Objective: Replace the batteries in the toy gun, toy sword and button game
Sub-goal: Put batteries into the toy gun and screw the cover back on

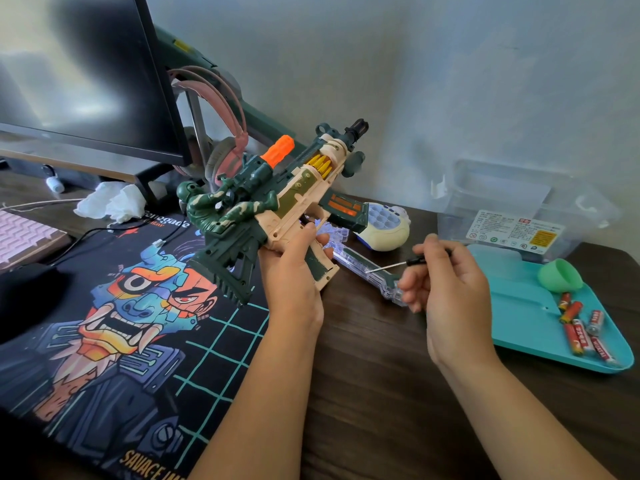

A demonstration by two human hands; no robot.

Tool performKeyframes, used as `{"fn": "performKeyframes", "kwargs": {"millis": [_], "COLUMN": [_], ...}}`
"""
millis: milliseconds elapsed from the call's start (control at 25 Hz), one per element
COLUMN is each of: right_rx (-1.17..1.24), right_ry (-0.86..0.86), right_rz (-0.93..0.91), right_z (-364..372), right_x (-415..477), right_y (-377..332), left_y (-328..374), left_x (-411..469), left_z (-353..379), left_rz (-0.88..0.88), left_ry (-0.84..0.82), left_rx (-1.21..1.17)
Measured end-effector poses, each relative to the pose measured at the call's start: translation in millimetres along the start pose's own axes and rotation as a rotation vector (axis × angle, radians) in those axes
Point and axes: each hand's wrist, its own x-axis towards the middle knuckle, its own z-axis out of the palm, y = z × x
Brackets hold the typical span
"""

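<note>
The fingers [321,242] of the left hand [294,282] are wrapped round the cream pistol grip of the toy gun [277,192], holding it off the table [374,375] with the black muzzle tilted up and away. The right hand [453,282] pinches the black handle of a small screwdriver [410,262], whose shaft points left toward the grip.

The gun is dark green and cream, with an orange scope tip, yellow bullets in a window and a camouflaged soldier figure on top. Its stock hangs over the printed desk mat [121,323].

Under the hands lies the toy sword [363,266], seemingly of clear plastic. Just beyond it sits the button game [384,226]. At the table's right edge, red batteries [581,329] lie in a teal tray [519,317] with a green cup [559,275]. A clear box [512,202] stands behind it.
</note>
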Motion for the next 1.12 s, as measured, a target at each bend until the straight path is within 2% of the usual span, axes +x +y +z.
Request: {"fn": "performKeyframes", "kwargs": {"millis": [360, 600, 840, 1120], "right_rx": [-0.159, -0.157, -0.154, -0.188], "right_ry": [-0.047, -0.061, -0.076, -0.115], "right_rz": [0.028, 0.021, 0.013, -0.014], "right_z": [5.9, 4.6, 4.5, 9.9], "right_x": [-9.3, -10.0, -9.4, -18.6], "right_y": [23.0, 23.5, 24.9, 45.6], "left_y": [0.4, 0.8, 2.2, 6.1], "left_x": [-1.1, -4.6, -5.5, -1.6], "left_z": [1.0, 1.9, 2.4, -7.6], "left_rz": [-0.008, 0.036, -0.036, -0.026], "left_ry": [-0.019, -0.075, -0.044, 0.048], "left_rx": [-0.037, 0.008, -0.086, -0.184]}}
